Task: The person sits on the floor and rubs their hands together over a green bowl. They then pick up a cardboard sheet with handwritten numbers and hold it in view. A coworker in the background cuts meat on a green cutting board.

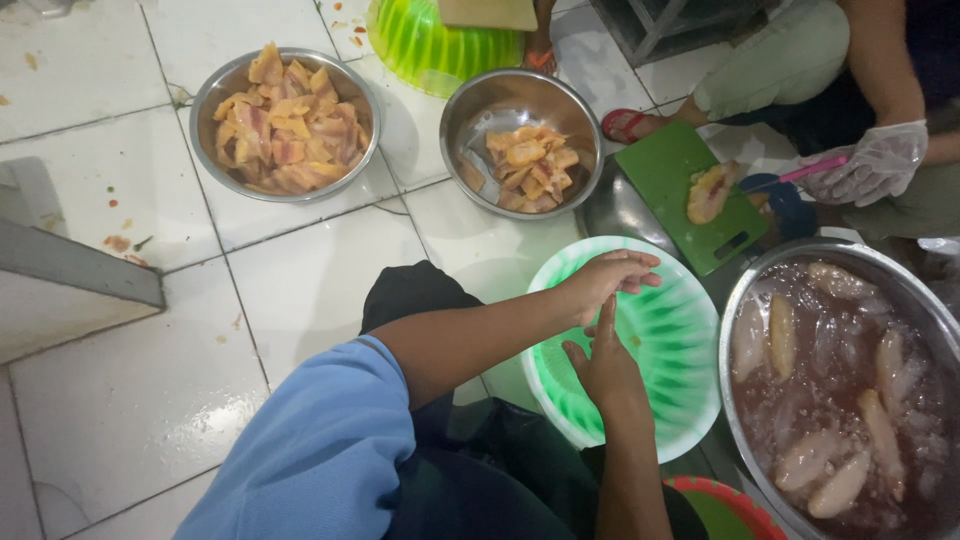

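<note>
White glossy floor tiles (120,400) (flecked with scraps) spread widest, bare at the left. A big steel basin (940,320) of pale meat in reddish water touches the ribbed green plastic colander (680,330). Over it, the left hand (605,282) and right hand (605,370) hover, fingers loosely extended, holding nothing. Two smaller steel bowls (215,95) sit beyond.

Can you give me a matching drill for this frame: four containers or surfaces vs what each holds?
Things:
1. green basin
2. large steel pot
3. green cutting board
4. far-left steel bowl

Contents:
A. whole pieces in reddish liquid
B. heap of cut meat strips
C. nothing, both hands above it
D. one piece of meat

Pairs: 1-C, 2-A, 3-D, 4-B
</note>
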